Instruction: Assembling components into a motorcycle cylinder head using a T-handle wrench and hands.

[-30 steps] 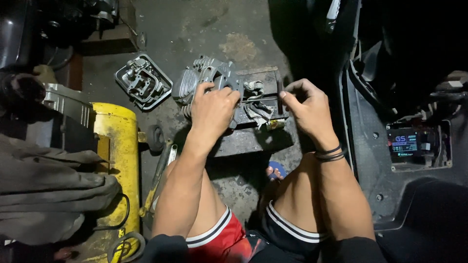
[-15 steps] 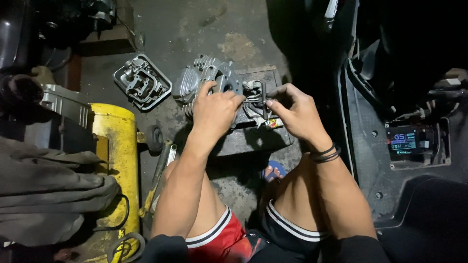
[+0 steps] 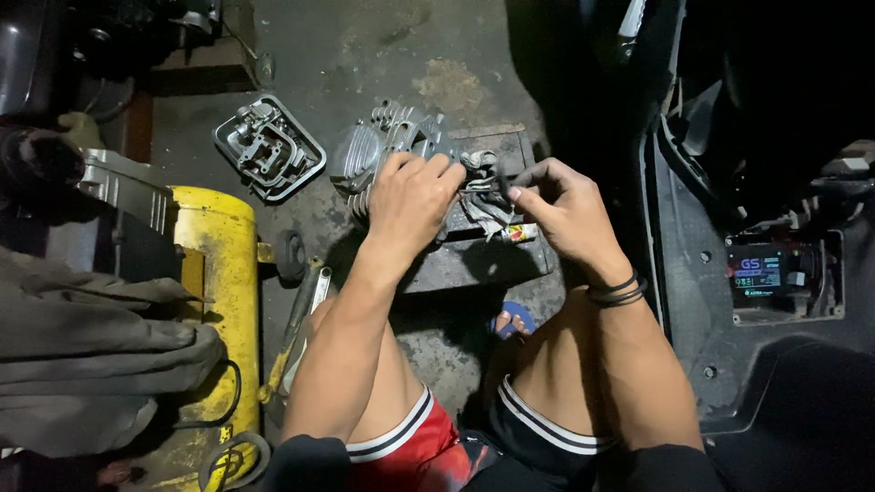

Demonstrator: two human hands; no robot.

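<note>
Fingers (image 3: 428,169) of the left hand (image 3: 410,205) curl down over the finned metal cylinder (image 3: 374,150), pressed together, gripping its near edge. Right hand (image 3: 565,214) sits at 3 o'clock from the left; its thumb and forefinger pinch a small dark part (image 3: 499,180) just above the grey rag (image 3: 488,210). What the part is, cannot tell: too small and dim.

Cylinder and rag rest on a flat dark metal block (image 3: 483,264) on the concrete floor (image 3: 365,55), between the two hands and straight ahead of the knees. A small red-and-yellow object (image 3: 519,232) lies on the block just below the rag.

At 10 o'clock from the cylinder: a square grey cast cover (image 3: 269,148), flat on the floor, near but apart. At 8 o'clock: yellow tank (image 3: 214,264) with a small black wheel (image 3: 292,257) beside it. Grey cloth (image 3: 91,364) is piled at far left.

At 3 o'clock, well apart: dark scooter body panel (image 3: 693,273) with a battery (image 3: 761,271) seated in its recess. Black bands (image 3: 620,292) are on the right wrist. Blue sandal (image 3: 515,319) is under the block's near edge.
</note>
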